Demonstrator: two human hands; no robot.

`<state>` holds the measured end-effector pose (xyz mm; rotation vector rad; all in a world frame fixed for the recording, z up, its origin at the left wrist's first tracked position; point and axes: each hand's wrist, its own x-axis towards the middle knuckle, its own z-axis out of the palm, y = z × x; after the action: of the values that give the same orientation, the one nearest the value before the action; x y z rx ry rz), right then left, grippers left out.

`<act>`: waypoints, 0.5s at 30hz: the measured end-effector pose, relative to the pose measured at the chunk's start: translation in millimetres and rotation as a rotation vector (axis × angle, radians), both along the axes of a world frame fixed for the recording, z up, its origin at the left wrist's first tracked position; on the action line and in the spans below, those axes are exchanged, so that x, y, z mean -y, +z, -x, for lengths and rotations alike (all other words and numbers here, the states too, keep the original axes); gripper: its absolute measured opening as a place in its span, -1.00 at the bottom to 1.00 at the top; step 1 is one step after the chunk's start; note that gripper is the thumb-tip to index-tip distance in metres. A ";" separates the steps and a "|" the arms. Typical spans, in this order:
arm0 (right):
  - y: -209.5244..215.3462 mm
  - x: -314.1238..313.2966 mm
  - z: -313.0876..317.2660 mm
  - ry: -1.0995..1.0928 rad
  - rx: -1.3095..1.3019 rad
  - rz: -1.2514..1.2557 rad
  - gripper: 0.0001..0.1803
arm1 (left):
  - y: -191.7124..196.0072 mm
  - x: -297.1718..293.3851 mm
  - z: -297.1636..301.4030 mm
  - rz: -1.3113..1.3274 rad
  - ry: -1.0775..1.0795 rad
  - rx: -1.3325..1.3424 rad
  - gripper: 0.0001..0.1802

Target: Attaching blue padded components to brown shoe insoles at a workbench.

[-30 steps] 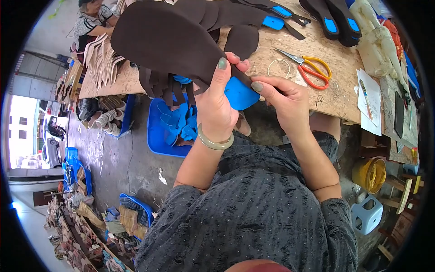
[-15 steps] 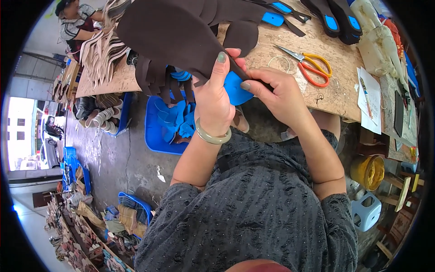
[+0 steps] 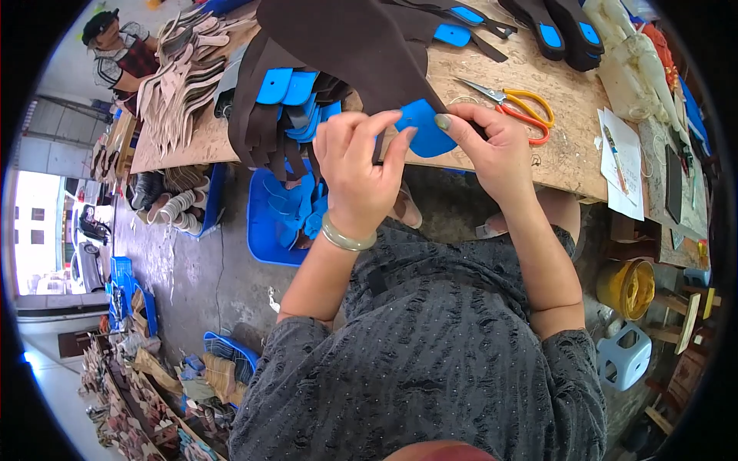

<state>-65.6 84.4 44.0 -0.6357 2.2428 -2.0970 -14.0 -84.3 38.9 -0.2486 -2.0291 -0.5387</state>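
Seemingly mid-fitting in the head view: left hand [image 3: 355, 173] and right hand [image 3: 492, 150] each pinch the dark brown sole piece [image 3: 357, 42] above the surface [image 3: 561, 115] edge, beside its blue heel pad [image 3: 425, 129]. Next likely needs pressing that pad flat. Its long axis runs away up-left, heel toward the person.

A white paper sheet [image 3: 624, 165] with small printed marks and a coloured strip lies at the right end of the wooden workbench [image 3: 565, 115], its lower edge overhanging the bench front. Just beyond it, nearer the rim of the view, a dark flat rectangular object [image 3: 674, 183], possibly a phone with its screen dark, rests on another pale sheet [image 3: 694, 206]. Clear plastic bags [image 3: 634, 65] of pale contents lie along the bench's far right corner. No signs are legible elsewhere.
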 end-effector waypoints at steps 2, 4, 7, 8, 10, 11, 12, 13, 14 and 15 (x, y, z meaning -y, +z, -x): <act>-0.1 -0.2 -1.5 -0.023 -0.077 -0.023 -0.78 | 8.1 -2.3 4.0 0.077 0.052 0.039 -0.84; -1.3 -1.2 -1.1 -0.034 -0.116 -0.014 -0.79 | 11.4 -4.4 4.7 0.107 0.052 0.050 -0.86; 1.7 -6.0 1.7 -0.043 -0.149 -0.015 -0.79 | 8.2 -8.5 9.2 0.152 -0.054 0.113 -0.85; 3.4 -8.2 3.9 -0.042 -0.145 -0.024 -0.79 | 7.6 -10.0 11.2 0.167 -0.158 0.165 -0.83; 2.2 -16.2 13.8 -0.047 -0.178 -0.048 -0.78 | 13.5 -19.2 -6.4 0.224 -0.348 0.497 -0.81; 2.0 -20.9 19.8 -0.045 -0.208 -0.070 -0.78 | 16.9 -22.7 -15.7 0.280 -0.528 0.833 -0.78; 2.8 -24.6 23.1 -0.008 -0.193 -0.090 -0.79 | 20.5 -16.9 -22.0 0.347 -0.581 0.857 -0.76; 5.7 -27.3 28.0 -0.003 -0.199 -0.088 -0.79 | 26.5 -11.3 -20.6 0.347 -0.574 0.852 -0.76; 10.3 -28.9 33.6 0.012 -0.346 -0.209 -0.79 | 35.9 -5.6 -15.4 0.394 -0.409 0.519 -0.72; 16.1 -29.8 34.2 0.025 -0.489 -0.336 -0.79 | 47.1 -1.0 -9.9 0.426 -0.245 0.189 -0.66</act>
<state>-99.9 114.2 60.1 -1.2450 2.7156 -1.6178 -4.1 -83.4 86.1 -0.7332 -2.3005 -0.2781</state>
